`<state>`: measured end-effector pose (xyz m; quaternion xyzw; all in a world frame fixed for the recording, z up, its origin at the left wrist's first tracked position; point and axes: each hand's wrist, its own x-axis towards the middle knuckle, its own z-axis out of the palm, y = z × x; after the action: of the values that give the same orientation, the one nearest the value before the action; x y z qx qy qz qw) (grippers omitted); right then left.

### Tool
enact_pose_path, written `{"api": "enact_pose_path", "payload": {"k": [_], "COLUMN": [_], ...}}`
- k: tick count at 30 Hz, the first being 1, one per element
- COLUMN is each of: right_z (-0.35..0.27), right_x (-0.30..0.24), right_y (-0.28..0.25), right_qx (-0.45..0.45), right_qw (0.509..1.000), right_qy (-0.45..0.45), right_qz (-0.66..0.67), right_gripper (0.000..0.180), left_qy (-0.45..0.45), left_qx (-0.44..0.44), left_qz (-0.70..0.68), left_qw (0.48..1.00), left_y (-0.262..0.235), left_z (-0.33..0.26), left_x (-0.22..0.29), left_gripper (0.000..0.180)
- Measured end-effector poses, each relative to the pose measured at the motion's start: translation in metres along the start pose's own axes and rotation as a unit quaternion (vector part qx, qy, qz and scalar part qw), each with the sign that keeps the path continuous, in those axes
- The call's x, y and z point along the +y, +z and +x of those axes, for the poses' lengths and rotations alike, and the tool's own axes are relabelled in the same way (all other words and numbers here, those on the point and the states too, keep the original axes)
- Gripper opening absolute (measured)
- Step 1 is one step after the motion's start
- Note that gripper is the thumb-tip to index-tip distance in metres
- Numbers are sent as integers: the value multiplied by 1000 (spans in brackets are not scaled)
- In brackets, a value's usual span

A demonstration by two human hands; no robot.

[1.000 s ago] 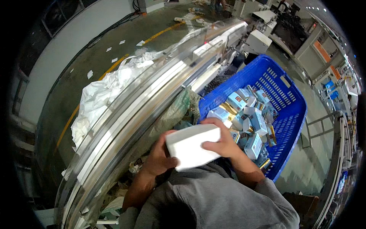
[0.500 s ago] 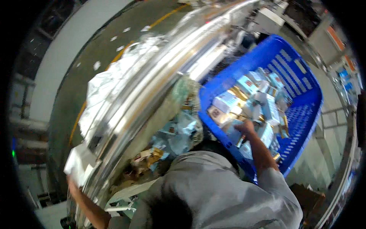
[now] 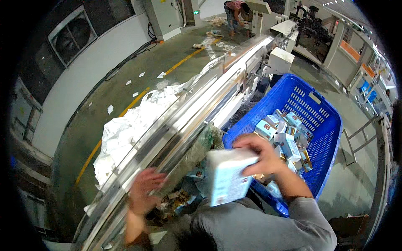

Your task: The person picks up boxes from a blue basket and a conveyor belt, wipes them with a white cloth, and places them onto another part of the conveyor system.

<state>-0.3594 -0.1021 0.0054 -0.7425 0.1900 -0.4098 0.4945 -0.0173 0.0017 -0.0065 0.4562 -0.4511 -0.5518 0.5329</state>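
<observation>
My right hand [image 3: 266, 157] grips a light-blue and white tissue pack [image 3: 230, 178] by its upper right edge, between the blue basket [image 3: 240, 133] and the conveyor. Motion smears the pack's top. Over the near stretch of the conveyor [image 3: 167, 127], my left hand [image 3: 146, 190] is raised with its fingers apart and nothing in it, also blurred. Inside the basket, to the right, several blue, white and gold packs [image 3: 289, 146] lie in a loose heap.
White crumpled sheeting [image 3: 130, 125] is heaped along the conveyor's left side. Torn blue and brown wrappers [image 3: 178, 198] lie in a bag below the conveyor. White scraps [image 3: 110, 109] dot the floor. Another person [image 3: 235, 16] bends over far ahead. A metal frame [image 3: 356, 142] stands right of the basket.
My right hand has come out of the basket with the tissue pack. My left hand has moved right, away from the conveyor's near left end, and no longer holds a white block. The view has tilted up.
</observation>
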Motion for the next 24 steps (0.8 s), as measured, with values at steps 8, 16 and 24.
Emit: {"api": "enact_pose_path", "payload": {"k": [8,16,24], "right_z": [-19,-53,-68], "right_x": [35,90,61], "right_y": [101,80,69], "right_qx": [97,197,100], "right_qw": [969,895,852], "right_qy": [153,299,215], "right_qz": [168,267,467], "right_gripper": [57,47,61], "left_qy": [99,-50,-137], "left_qx": [-41,-83,-229], "left_qz": [-57,256,-162], "left_qw": [993,962,950], "left_y": [114,113,126], "left_z": [19,36,33], "left_x": [-64,-106,-73], "left_gripper": [50,44,43]}}
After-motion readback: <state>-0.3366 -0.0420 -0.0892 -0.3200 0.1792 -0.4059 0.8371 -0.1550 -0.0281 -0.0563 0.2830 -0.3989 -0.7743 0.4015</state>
